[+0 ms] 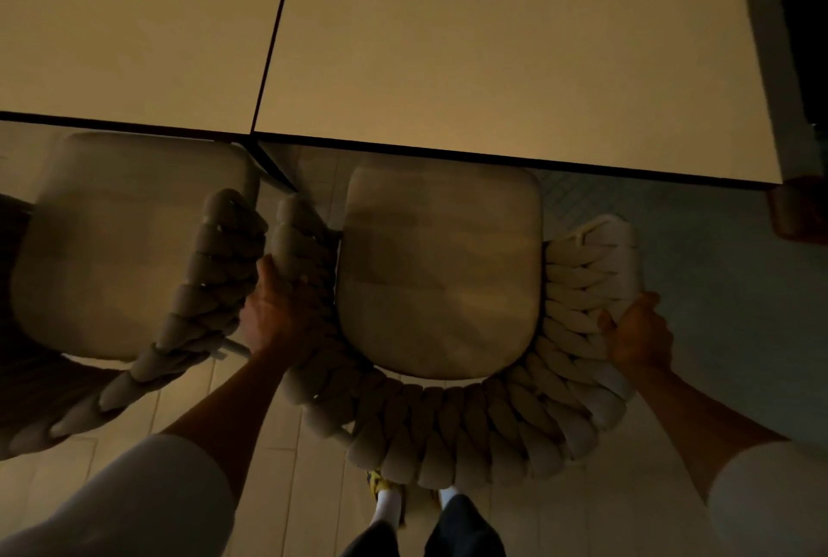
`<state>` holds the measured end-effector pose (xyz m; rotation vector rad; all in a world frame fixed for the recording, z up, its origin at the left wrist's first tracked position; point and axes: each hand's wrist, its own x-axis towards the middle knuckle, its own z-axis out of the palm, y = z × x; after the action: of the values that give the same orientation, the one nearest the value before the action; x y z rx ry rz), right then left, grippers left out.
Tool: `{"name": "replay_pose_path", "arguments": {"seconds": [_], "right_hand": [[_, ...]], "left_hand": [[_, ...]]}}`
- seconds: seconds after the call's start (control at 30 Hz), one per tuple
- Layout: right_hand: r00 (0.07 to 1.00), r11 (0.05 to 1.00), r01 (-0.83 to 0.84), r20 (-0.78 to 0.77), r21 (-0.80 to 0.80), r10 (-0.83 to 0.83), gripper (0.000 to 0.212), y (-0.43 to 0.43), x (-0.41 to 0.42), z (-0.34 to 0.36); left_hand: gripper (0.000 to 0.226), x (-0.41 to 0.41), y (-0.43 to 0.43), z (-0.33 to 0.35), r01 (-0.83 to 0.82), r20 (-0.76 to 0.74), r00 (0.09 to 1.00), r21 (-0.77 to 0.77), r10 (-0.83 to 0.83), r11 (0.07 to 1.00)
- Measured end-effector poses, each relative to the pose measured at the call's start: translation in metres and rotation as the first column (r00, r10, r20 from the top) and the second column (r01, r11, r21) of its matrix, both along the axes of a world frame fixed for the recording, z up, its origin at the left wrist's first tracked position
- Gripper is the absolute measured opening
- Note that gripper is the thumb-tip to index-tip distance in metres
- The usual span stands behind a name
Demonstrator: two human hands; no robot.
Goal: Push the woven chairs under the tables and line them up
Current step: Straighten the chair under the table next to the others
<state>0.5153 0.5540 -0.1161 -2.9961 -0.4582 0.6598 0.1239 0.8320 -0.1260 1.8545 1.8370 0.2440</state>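
Both hands on chunky-braided chair

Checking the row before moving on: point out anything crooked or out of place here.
The left chair sits angled, its woven back swinging away from the table edge, unlike the chair held by both hands. Neither seat is under the tables yet.

Probably a café: stickered tables, woven chairs.

White sleeves pushed up both forearms, dark trousers, white socks, maybe a yellowish shoe
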Motion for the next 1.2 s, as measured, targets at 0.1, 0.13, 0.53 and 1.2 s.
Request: {"name": "replay_pose_path", "arguments": {"seconds": [0.1,0.13,0.53,1.2], "right_hand": [[0.999,1.000,0.031,0.011,0.007,-0.031,0.085,-0.005,-0.003,0.004],[0.999,1.000,0.031,0.012,0.000,-0.031,0.086,-0.009,-0.004,0.004],[0.996,0.997,0.079,0.042,0.005,-0.079,0.079,-0.033,-0.008,-0.007],[0.998,0.999,0.036,0.054,0.008,-0.037,0.083,-0.031,-0.023,-0.005]], "left_hand": [[0.051,0.001,-0.003,0.002,0.013,-0.001,1.000,0.005,-0.013,1.000],[0.051,0.002,-0.004,0.001,0.028,0.004,1.000,0.008,-0.028,1.000],[0.053,0.005,-0.014,0.001,0.074,0.038,0.996,0.016,-0.075,0.997],[0.055,-0.014,-0.021,0.005,0.066,-0.028,0.997,-0.026,-0.067,0.997]]}}
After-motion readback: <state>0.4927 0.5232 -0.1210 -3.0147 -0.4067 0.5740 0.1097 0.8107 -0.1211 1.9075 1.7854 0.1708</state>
